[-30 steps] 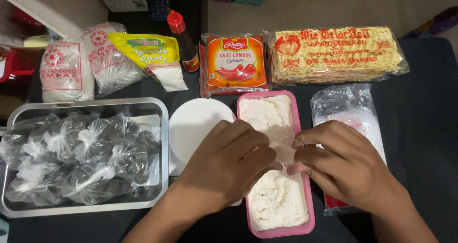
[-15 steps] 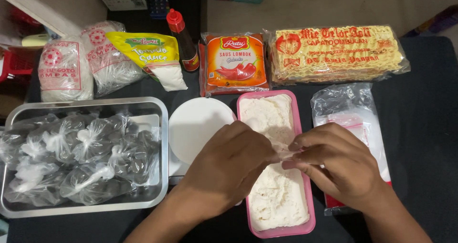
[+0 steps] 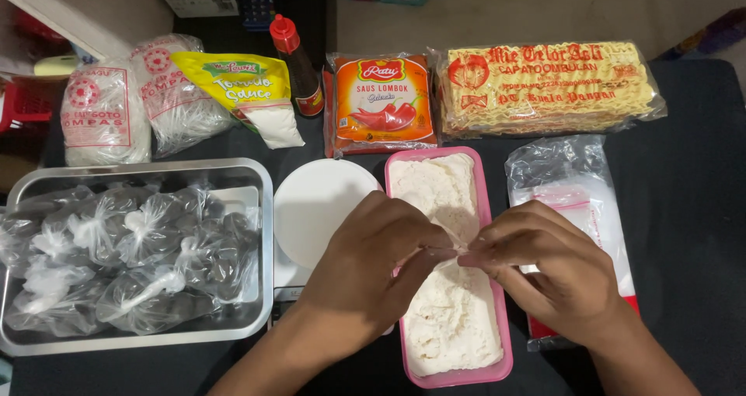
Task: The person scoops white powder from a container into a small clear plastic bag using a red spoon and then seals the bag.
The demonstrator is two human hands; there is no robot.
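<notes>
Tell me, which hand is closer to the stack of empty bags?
The right hand. It hovers beside the bag stack, overlapping its edge, while the left hand sits across the pink tub, nearer the white plate.

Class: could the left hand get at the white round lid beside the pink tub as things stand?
Probably yes. The left hand already overlaps the lid edge, and nothing lies on it. But both hands pinch a small clear bag, so it must let go first.
</notes>
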